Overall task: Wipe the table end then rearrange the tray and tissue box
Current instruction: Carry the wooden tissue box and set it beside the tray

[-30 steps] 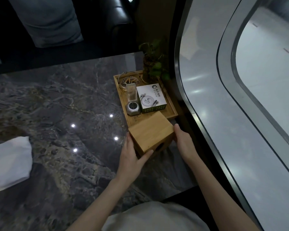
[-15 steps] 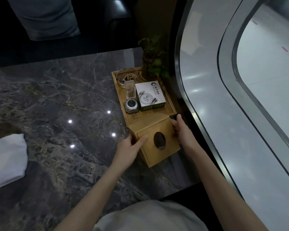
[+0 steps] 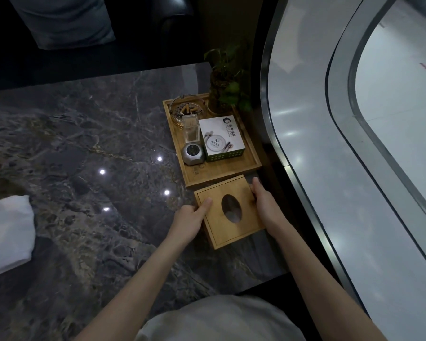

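Observation:
A wooden tissue box (image 3: 241, 230) with an oval opening in its top lies flat on the dark marble table (image 3: 84, 156), just in front of a wooden tray (image 3: 221, 173). My left hand (image 3: 190, 221) grips the box's left edge and my right hand (image 3: 262, 205) grips its right edge. The tray sits at the table's right end and carries an ashtray (image 3: 187, 109) with cigarette butts, a clear holder (image 3: 191, 130), a small silver device (image 3: 193, 153), a white and green box (image 3: 221, 137) and a potted plant (image 3: 225, 87).
A white cloth (image 3: 6, 232) lies at the table's left edge. A curved glass wall with a metal rail (image 3: 305, 193) runs close along the table's right side. A dark sofa with a grey cushion (image 3: 62, 20) stands behind the table.
The tissue box was turned from tilted, bottom towards me, to lying flat with its oval opening facing up. Both hands stayed on its sides.

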Available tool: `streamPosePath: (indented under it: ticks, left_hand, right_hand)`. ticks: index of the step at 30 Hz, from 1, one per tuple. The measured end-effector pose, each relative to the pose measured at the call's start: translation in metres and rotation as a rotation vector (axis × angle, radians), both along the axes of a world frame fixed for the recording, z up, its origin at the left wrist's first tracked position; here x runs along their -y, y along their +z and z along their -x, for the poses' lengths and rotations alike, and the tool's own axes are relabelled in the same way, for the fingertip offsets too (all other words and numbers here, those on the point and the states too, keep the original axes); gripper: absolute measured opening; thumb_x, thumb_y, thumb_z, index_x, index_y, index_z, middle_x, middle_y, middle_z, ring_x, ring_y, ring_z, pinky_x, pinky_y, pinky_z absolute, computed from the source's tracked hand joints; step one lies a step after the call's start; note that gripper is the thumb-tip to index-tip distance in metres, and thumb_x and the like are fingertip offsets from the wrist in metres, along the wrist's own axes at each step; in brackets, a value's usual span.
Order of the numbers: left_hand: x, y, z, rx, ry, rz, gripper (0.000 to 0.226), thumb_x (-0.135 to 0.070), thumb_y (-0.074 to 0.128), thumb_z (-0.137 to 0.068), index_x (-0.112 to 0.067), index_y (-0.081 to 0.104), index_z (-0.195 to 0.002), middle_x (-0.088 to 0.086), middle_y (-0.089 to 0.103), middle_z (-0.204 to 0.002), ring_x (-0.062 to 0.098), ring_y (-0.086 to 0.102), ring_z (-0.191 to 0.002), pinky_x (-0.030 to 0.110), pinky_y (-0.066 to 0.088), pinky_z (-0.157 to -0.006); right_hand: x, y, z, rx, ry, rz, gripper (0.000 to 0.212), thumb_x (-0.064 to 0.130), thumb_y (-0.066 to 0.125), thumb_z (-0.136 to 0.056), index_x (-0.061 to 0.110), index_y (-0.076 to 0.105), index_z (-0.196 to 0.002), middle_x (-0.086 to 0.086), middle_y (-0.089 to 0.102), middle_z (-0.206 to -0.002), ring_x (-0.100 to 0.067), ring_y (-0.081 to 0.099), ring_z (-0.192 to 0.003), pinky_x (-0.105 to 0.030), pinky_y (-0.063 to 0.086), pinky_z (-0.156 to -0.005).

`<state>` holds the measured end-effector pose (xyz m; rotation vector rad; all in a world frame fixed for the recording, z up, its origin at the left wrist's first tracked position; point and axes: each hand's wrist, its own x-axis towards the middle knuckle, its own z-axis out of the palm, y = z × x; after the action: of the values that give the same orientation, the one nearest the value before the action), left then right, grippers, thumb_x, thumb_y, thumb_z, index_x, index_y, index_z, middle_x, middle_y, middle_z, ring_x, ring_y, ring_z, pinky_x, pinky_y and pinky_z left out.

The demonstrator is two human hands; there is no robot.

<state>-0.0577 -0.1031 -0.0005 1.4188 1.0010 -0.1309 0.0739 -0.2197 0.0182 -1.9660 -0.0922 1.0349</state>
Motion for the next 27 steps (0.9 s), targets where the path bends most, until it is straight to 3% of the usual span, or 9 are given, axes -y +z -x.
streamPosePath:
  ticks: [5,10,12,15,17,19,21,24,27]
  left_hand:
    - [-0.002,0.0,-0.001,0.009,-0.031,-0.001,0.041,-0.047,0.048,-0.087,-0.011,0.066,-0.088,0.007,0.069,-0.097,0.018,0.063,-0.091,0.031,0.046,-0.083]
    - [-0.001,0.002,-0.001,0.031,-0.042,-0.001,0.037,-0.046,0.046,-0.088,-0.013,0.065,-0.086,0.003,0.068,-0.093,0.015,0.062,-0.09,0.025,0.045,-0.074]
    - [0.0,0.005,-0.001,0.039,-0.06,-0.03,0.035,-0.044,0.044,-0.09,-0.015,0.063,-0.087,-0.002,0.066,-0.089,0.012,0.06,-0.086,0.02,0.042,-0.069]
    - [0.003,0.003,-0.001,0.026,-0.072,-0.25,0.035,-0.042,0.042,-0.091,-0.016,0.054,-0.11,0.0,0.063,-0.103,0.014,0.058,-0.095,0.025,0.044,-0.077]
    - [0.008,0.002,0.003,0.072,-0.082,-0.46,0.036,-0.041,0.042,-0.09,-0.02,0.046,-0.12,0.002,0.061,-0.113,0.018,0.057,-0.106,0.034,0.048,-0.086]
    - [0.014,0.001,0.009,0.123,-0.153,-0.626,0.049,-0.042,0.041,-0.09,-0.021,0.033,-0.133,0.005,0.049,-0.134,0.02,0.045,-0.123,0.042,0.043,-0.1]
    - [0.022,0.003,0.016,0.1,-0.269,-0.749,0.064,-0.044,0.04,-0.09,-0.02,0.014,-0.144,0.007,0.018,-0.154,0.021,0.019,-0.14,0.041,0.024,-0.114]
    - [0.031,0.001,0.025,0.039,-0.439,-0.965,0.07,-0.054,0.021,-0.09,-0.016,-0.006,-0.142,0.002,-0.011,-0.153,0.013,-0.01,-0.14,0.032,0.001,-0.114]
    - [0.033,-0.007,0.029,0.013,-0.526,-1.018,0.062,-0.051,0.002,-0.086,-0.021,-0.016,-0.136,-0.004,-0.019,-0.148,0.008,-0.022,-0.135,0.03,-0.01,-0.111]
  right_hand:
    - [0.002,-0.006,-0.004,-0.002,-0.012,-0.031,0.057,0.051,0.021,-0.096,0.015,0.064,-0.107,-0.01,0.066,-0.107,-0.023,0.059,-0.102,-0.037,0.043,-0.09]
    - [0.0,-0.009,-0.001,0.015,-0.01,0.001,0.058,0.054,0.024,-0.094,0.012,0.055,-0.119,-0.009,0.061,-0.113,-0.024,0.055,-0.108,-0.038,0.04,-0.093]
    - [0.002,-0.006,-0.001,0.059,0.051,-0.033,0.047,0.047,0.029,-0.095,0.016,0.051,-0.122,0.0,0.058,-0.11,-0.021,0.053,-0.108,-0.034,0.038,-0.089]
    - [0.009,0.002,0.005,0.188,0.17,-0.079,0.041,0.032,0.041,-0.096,0.021,0.037,-0.135,0.014,0.052,-0.105,-0.012,0.049,-0.106,-0.024,0.039,-0.083]
    - [0.014,0.003,0.013,0.294,0.205,-0.083,0.049,0.029,0.045,-0.095,0.019,0.03,-0.141,0.004,0.053,-0.126,-0.016,0.047,-0.12,-0.028,0.043,-0.095]
    - [0.021,0.001,0.023,0.465,0.225,-0.048,0.053,0.029,0.043,-0.095,0.017,0.025,-0.144,-0.003,0.042,-0.144,-0.017,0.037,-0.132,-0.038,0.036,-0.109]
    - [0.03,-0.002,0.034,0.657,0.298,-0.001,0.053,0.032,0.037,-0.097,0.016,0.02,-0.145,-0.002,0.026,-0.153,-0.012,0.02,-0.14,-0.036,0.021,-0.117]
    - [0.044,-0.011,0.051,0.832,0.495,0.101,0.052,0.04,0.021,-0.098,0.021,0.008,-0.145,0.008,-0.001,-0.153,-0.004,-0.007,-0.14,-0.033,0.002,-0.118]
    - [0.052,-0.021,0.063,0.884,0.553,0.185,0.052,0.042,0.015,-0.096,0.027,-0.003,-0.142,0.013,-0.009,-0.15,-0.001,-0.018,-0.139,-0.032,-0.01,-0.116]
